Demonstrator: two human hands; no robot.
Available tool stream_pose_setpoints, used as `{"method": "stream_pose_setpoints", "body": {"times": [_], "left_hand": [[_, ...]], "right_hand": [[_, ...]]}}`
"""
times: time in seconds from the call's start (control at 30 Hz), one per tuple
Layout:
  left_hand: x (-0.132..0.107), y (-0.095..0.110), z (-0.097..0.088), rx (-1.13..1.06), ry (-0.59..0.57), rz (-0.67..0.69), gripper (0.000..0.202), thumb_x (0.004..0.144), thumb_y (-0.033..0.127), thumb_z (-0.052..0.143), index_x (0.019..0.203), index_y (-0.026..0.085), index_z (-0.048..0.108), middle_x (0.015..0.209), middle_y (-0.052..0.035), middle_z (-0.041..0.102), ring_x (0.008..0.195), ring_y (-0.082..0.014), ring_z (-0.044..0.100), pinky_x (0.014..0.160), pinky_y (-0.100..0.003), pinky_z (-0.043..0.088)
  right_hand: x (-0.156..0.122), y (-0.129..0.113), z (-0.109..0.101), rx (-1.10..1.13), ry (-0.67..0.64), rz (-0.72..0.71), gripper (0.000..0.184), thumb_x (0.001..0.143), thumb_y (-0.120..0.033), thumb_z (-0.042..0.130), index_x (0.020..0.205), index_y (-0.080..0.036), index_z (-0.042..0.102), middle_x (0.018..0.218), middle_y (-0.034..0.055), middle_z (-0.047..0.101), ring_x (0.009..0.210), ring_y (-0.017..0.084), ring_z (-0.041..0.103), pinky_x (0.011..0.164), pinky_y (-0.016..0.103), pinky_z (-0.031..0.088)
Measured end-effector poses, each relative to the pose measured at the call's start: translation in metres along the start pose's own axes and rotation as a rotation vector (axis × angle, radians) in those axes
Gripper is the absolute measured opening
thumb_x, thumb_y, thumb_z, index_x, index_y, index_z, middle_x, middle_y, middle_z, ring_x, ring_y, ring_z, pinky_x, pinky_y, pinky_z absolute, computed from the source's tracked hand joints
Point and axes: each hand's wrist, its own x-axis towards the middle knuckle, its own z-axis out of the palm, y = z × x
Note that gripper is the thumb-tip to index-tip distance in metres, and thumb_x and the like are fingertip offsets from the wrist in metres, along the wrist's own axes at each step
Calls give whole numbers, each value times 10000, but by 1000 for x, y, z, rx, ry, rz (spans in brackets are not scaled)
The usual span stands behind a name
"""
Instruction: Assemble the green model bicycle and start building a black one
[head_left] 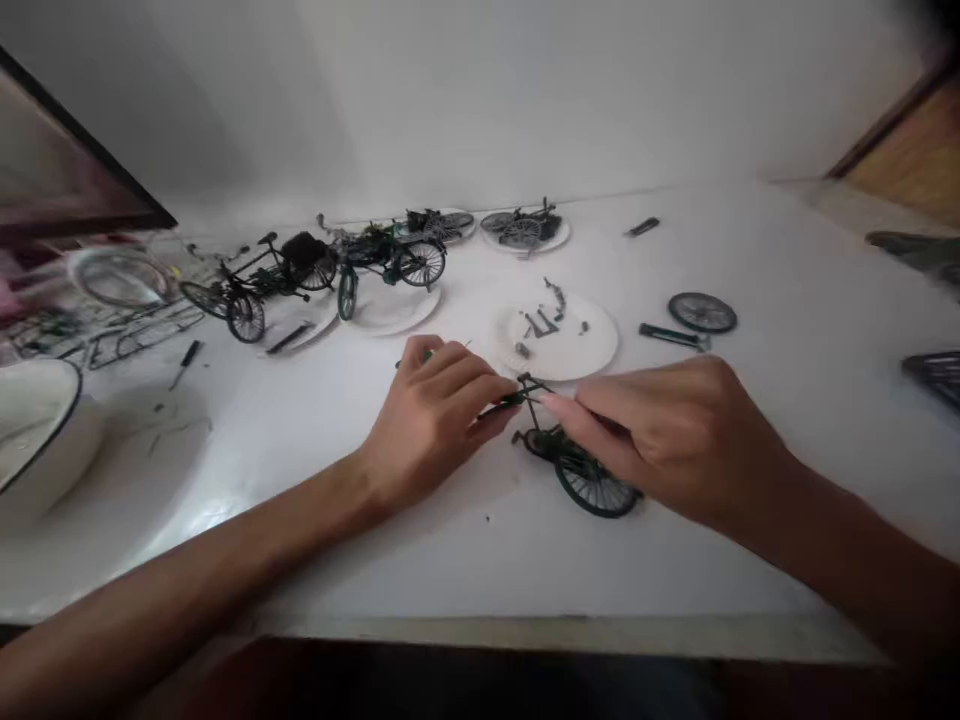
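A small dark green model bicycle frame with one spoked wheel (592, 480) lies on the white table in front of me. My left hand (435, 410) is closed, pinching the front end of the frame near its top bar. My right hand (675, 430) is closed on the frame from the right, its fingers over the middle part above the wheel. Just behind my hands sits a white paper plate (600, 345) with several small metal parts on it.
A loose spoked wheel (702, 312) and a dark tool (673, 336) lie to the right. Two finished model bicycles (259, 280) (390, 255) stand at the back left on plates. More plates with parts (525, 232) sit by the wall. A bowl (30, 425) is at far left.
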Motion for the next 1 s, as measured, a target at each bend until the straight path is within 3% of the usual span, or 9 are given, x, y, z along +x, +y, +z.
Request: {"method": "stream_pose_setpoints", "body": {"times": [0.23, 0.43, 0.53, 0.63, 0.73, 1.0], "left_hand": [[4, -7, -8, 131, 64, 135, 104, 924, 189, 697, 1005, 164, 638, 873, -17, 737, 804, -176, 630, 776, -360, 406], [6, -5, -10, 200, 112, 102, 105, 907, 209, 722, 970, 187, 641, 849, 9, 743, 786, -178, 647, 838, -400, 377], [7, -6, -11, 196, 127, 139, 104, 907, 192, 719, 973, 180, 640, 847, 1, 743, 775, -171, 651, 814, -392, 385], [8, -6, -15, 204, 141, 195, 105, 911, 180, 710, 989, 178, 639, 827, -1, 741, 751, -162, 652, 755, -371, 388], [10, -5, -19, 257, 156, 241, 129, 891, 166, 728, 992, 171, 649, 808, 2, 745, 734, -164, 654, 727, -374, 371], [9, -6, -16, 204, 166, 151, 133, 887, 218, 747, 973, 195, 648, 787, 5, 723, 713, -164, 590, 708, -360, 366]], "right_hand": [[0, -7, -8, 77, -103, 138, 451, 1019, -297, 511, 589, -167, 467, 513, -47, 373, 453, 79, 323, 462, 279, 253], [-3, -11, -8, 82, -256, 166, 298, 1019, -272, 483, 767, -156, 591, 637, -16, 522, 496, 112, 435, 501, 299, 267], [-4, -11, -9, 133, -270, 198, 341, 1025, -274, 452, 710, -174, 534, 580, -33, 469, 460, 100, 377, 489, 299, 246], [-2, -13, -13, 308, -263, 338, 411, 1035, -302, 427, 641, -188, 457, 521, -48, 413, 453, 88, 353, 479, 286, 260], [0, -14, -14, 467, -250, 423, 464, 1053, -325, 381, 620, -188, 477, 483, -53, 386, 444, 81, 366, 471, 281, 267], [-2, -13, -9, 405, -193, 402, 436, 1016, -325, 462, 609, -195, 374, 513, -47, 370, 469, 88, 318, 490, 298, 247]]}}
